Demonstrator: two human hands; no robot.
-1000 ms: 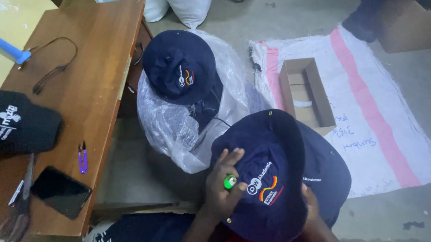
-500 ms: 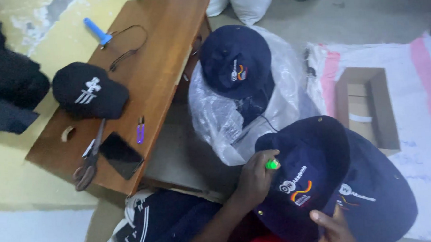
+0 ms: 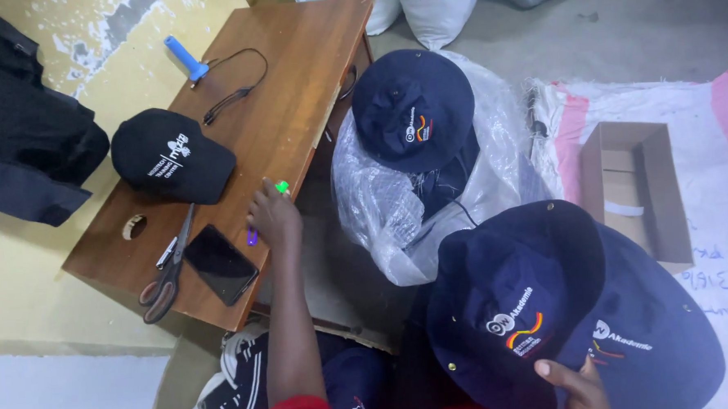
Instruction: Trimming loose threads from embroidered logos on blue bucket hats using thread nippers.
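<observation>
- The left hand (image 3: 273, 217) is stretched out over the edge of the wooden table (image 3: 293, 85), fingers closed around a small green object (image 3: 281, 186); a small purple item (image 3: 252, 235) lies on the table just beneath the hand.
- The right hand (image 3: 576, 383) pinches the brim of a navy bucket hat (image 3: 516, 304), which lies on the person's lap over another hat of the same kind.
- One more navy hat (image 3: 413, 108) rests on a clear plastic bag (image 3: 381, 212) of hats, so, judging by that, most hats remain unhandled.
- Scissors (image 3: 166, 274), a phone (image 3: 219, 264) and a black cap (image 3: 172, 156) sit untouched on the table.
</observation>
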